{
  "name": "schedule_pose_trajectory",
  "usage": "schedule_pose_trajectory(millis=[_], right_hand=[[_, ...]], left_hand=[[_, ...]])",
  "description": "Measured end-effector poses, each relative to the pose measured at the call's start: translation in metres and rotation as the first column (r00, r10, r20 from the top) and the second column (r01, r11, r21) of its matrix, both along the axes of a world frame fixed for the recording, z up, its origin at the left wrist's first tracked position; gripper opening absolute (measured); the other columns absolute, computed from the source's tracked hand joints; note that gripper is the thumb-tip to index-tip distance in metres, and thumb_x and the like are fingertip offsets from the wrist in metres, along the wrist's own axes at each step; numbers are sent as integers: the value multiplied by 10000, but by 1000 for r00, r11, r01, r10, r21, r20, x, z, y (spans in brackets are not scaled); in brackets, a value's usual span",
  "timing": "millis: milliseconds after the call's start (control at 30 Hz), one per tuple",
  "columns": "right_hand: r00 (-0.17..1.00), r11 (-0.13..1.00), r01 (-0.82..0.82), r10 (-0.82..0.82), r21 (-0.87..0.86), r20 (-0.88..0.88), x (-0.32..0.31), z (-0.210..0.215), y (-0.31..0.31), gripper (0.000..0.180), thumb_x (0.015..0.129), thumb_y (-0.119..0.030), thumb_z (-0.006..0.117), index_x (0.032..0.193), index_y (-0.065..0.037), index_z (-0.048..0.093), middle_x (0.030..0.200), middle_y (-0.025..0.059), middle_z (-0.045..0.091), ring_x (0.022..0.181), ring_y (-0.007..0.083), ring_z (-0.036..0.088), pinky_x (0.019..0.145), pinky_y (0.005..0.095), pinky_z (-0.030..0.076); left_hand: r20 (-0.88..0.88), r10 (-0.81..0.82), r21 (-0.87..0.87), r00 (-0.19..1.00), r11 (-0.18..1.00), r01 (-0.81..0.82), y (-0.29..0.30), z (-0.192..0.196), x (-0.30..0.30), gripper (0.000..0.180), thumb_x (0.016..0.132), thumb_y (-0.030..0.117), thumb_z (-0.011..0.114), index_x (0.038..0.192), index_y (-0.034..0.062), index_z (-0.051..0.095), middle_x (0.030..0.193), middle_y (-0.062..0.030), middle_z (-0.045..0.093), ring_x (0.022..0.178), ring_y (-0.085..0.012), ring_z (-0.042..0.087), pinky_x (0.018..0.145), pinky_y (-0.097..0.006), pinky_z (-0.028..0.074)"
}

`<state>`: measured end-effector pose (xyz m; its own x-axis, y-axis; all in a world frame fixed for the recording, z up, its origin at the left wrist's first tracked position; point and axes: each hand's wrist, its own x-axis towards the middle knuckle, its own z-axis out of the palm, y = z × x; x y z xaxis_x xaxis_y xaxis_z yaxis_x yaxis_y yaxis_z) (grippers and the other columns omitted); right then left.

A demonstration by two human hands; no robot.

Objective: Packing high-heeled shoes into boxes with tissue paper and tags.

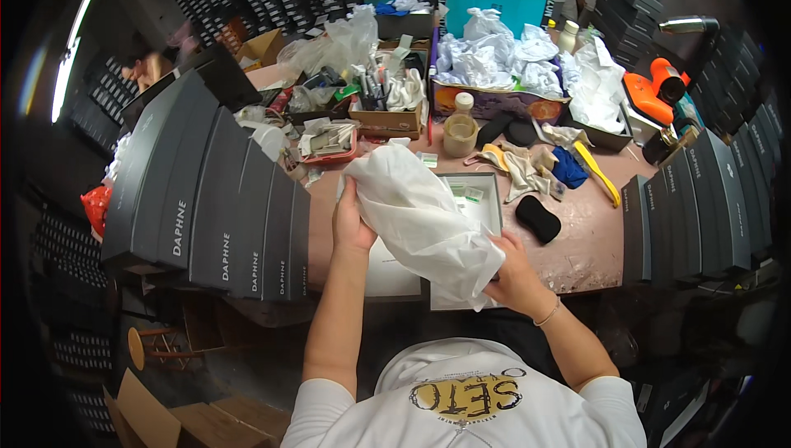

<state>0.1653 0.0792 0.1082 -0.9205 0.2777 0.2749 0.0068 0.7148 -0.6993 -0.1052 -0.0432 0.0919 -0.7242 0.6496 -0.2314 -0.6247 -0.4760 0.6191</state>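
Bundle of loose white wrapping (pixel 424 221) is held up between the two hands, slanting from the left hand (pixel 351 224) down to the right hand (pixel 517 277). The left hand grasps its upper end, thumb laid along the side; the right hand grips the gathered lower end. What lies inside cannot be seen.

Directly below the hands, an uncovered box (pixel 491 213) sits on the desk (pixel 587 260), small packets (pixel 472 194) inside it. Beside it, just right of the left forearm, lies a pale flat panel (pixel 391 273), perhaps its lid.

Judging from this, the wrapping seems mostly done, though the cloth or paper hangs slack. Not yet done: the bundle is above the box rather than in it, and the box has no cover on.

Just beyond the right hand lies a black sponge-like pad (pixel 538 219), with crumpled cloths (pixel 527 172) and a yellow-handled tool (pixel 597 173) farther off. Dark boxes (pixel 210 201) stand in a row left of the left hand, more dark boxes (pixel 688 209) well to the right of the right hand.
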Motion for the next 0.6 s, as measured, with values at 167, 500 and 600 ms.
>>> schedule_pose_trajectory(millis=[167, 500, 600], right_hand=[[997, 868, 61, -81, -492, -20, 19, 27, 27, 575, 710, -121, 707, 1245, -17, 524, 1196, 149, 592, 1129, 316, 545, 1031, 392, 363], [960, 889, 67, -181, 453, 214, 66, -9, 39, 552, 603, -48, 739, 1117, -131, 553, 1156, 13, 596, 1172, 222, 507, 1124, 533, 204], [986, 826, 74, -145, 559, 82, 54, 8, 36, 414, 665, -77, 707, 1056, -131, 583, 1166, 13, 599, 1147, 205, 526, 1121, 532, 211]], left_hand=[[-530, -93, -173, 843, 985, -1, 22, 8, -5, 407, 999, 314, 471, 1302, 42, 502, 1255, -109, 577, 1128, -238, 564, 972, -369, 438], [-769, 484, 49, 417, 696, -717, -49, 45, -59, 312, 971, 255, 483, 1170, 28, 565, 1199, -141, 588, 1011, -291, 610, 905, -447, 508], [-994, -85, -40, -72, 875, -483, -31, -14, -19, 282, 890, 274, 629, 1017, 22, 625, 1038, -192, 626, 906, -323, 609, 835, -438, 494]])
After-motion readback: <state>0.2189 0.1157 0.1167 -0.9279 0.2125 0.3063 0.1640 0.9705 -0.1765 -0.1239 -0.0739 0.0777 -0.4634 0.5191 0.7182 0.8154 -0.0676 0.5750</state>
